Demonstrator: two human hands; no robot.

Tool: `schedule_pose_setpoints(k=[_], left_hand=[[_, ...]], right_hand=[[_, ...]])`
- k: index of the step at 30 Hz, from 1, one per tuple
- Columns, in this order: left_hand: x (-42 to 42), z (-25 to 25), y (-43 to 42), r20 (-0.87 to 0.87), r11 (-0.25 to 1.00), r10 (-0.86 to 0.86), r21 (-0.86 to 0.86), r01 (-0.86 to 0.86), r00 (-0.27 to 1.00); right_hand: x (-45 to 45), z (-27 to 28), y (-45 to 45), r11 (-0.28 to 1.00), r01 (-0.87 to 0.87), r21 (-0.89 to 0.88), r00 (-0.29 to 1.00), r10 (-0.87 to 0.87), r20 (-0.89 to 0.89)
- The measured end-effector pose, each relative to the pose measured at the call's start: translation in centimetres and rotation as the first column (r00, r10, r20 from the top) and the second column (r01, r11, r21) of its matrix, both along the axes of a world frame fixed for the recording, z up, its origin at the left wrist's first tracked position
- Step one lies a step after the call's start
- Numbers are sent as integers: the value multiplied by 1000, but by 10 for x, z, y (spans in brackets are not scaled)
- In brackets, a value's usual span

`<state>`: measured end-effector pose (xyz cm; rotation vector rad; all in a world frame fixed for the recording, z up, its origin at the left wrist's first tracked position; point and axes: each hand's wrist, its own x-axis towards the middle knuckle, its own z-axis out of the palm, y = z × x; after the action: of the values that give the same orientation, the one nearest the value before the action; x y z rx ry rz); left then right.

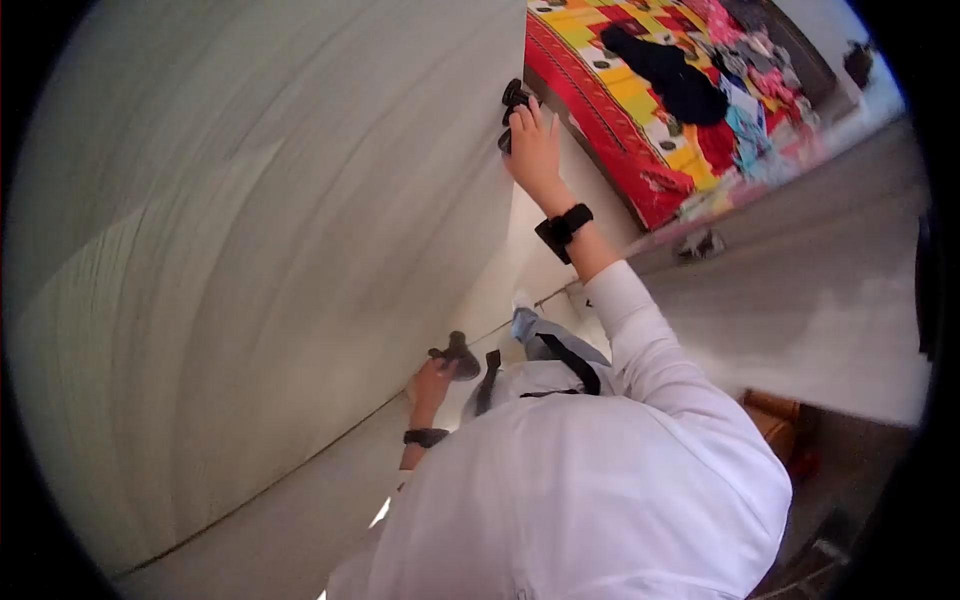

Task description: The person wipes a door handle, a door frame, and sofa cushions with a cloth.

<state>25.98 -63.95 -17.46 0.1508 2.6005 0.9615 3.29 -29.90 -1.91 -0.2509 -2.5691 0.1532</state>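
Note:
A broad, pale wood-grained panel [270, 250] fills the left side of the head view. My right hand [535, 155] reaches far up to the panel's edge, its fingers closed around a black knobbed object [514, 100]. Whether that object is fixed to the panel cannot be made out. Lower down, close to my body, my left hand [432, 385] is closed on a dark brown, lobed object [458, 358] beside the panel. Its kind is unclear. Black bands circle both wrists.
Beyond the panel's edge lies a bed with a red and yellow patterned cover [590, 100]. Dark clothing [670, 75] and other crumpled cloths are heaped on it. A pale wall or ledge [800, 300] runs along the right. Orange-brown furniture [775, 415] shows at lower right.

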Motion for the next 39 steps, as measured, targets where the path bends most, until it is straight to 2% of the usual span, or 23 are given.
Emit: schedule_pose_setpoints(k=[1,2,5,6,7,8,10,12,15,17,19,21,22,23,25,26,29,30,33,37,39], left_hand=[[11,-10,-9,-78,999,-21,30,24,997],[21,-19,-18,-63,987,20,158,-10,998],[47,-30,-40,9,966,43,256,-43,999],[60,-27,-46,31,970,74,228,-79,997],[88,9,-41,3,985,51,163,-51,999],[99,-19,-53,-32,990,13,142,-8,999],[116,-18,-60,-113,986,-70,145,86,991],[144,-21,-65,-79,974,-44,218,61,996],[149,5,-60,-82,980,-178,79,185,981],[155,13,-48,-1,979,-203,0,203,979],[134,14,-55,165,985,-158,-41,167,974],[128,-22,-66,105,987,-137,-65,144,985],[128,-24,-65,82,987,-129,-87,136,988],[128,-26,-59,57,996,-83,-29,84,995],[123,9,-29,20,995,20,98,-21,1000],[121,26,-19,33,988,-18,151,13,999],[124,-9,-10,-56,991,-95,89,100,994],[127,-8,-4,-140,985,-133,94,147,981],[138,-20,7,-76,974,-147,164,158,986],[162,4,32,-59,964,-163,203,172,985],[174,7,38,-94,973,-200,100,209,975]], right_hand=[[9,-5,-2,999,28,29,999,-27,-29],[18,-12,-2,997,62,56,997,-59,-57],[47,-19,-1,981,135,142,990,-127,-68],[59,-19,-2,979,135,150,989,-123,-87],[77,20,20,985,131,112,986,-118,-118],[82,19,25,980,170,102,985,-173,17],[104,28,28,977,185,105,982,-187,12],[133,28,32,973,199,115,978,-204,31],[168,43,46,971,227,77,968,-233,92],[193,48,60,971,231,61,969,-236,75],[198,43,53,963,259,79,963,-263,55],[217,34,42,960,273,57,960,-276,50],[227,34,42,958,280,60,958,-283,45],[237,34,45,956,287,65,956,-290,40],[254,37,47,955,283,84,954,-290,82],[262,38,48,957,278,87,954,-286,90],[286,41,50,951,279,134,944,-297,141],[295,42,50,946,285,157,937,-309,161],[318,37,51,936,272,222,943,-305,130],[335,39,57,962,229,151,954,-252,162],[341,36,60,963,206,176,962,-232,145]])
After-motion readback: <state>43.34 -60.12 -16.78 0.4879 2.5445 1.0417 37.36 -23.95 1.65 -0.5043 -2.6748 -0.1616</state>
